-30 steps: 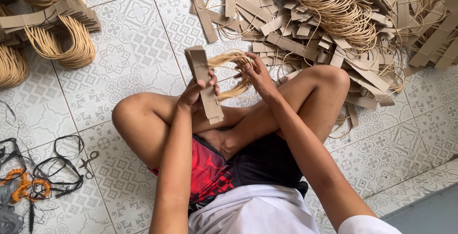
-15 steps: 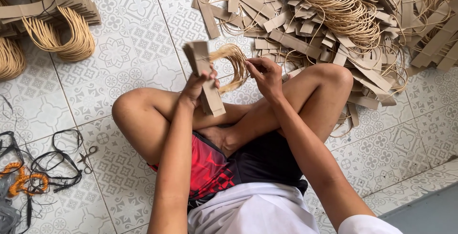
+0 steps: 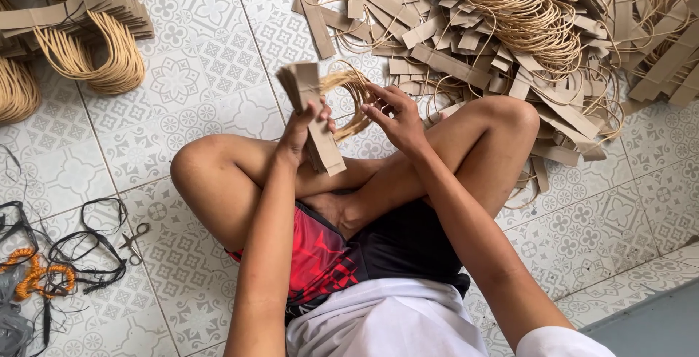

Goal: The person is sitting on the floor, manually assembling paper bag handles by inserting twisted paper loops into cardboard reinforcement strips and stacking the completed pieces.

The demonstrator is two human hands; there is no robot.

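I sit cross-legged on a patterned tile floor. My left hand (image 3: 300, 133) grips a stack of brown cardboard strips (image 3: 312, 113) held upright above my knees. Loops of tan paper cord handles (image 3: 353, 95) hang off the right side of that stack. My right hand (image 3: 393, 117) touches these loops, its fingers pinching the cord close to the stack.
A big heap of loose cardboard strips with cord handles (image 3: 524, 29) covers the floor ahead and to the right. Bundled finished handle stacks (image 3: 80, 29) lie at the upper left. Small scissors (image 3: 131, 244), black cords (image 3: 87, 255) and an orange cord (image 3: 36, 273) lie at the lower left.
The stack in my left hand has tilted more upright and the cord loops have been gathered closer against it. My right hand moved in toward the stack.
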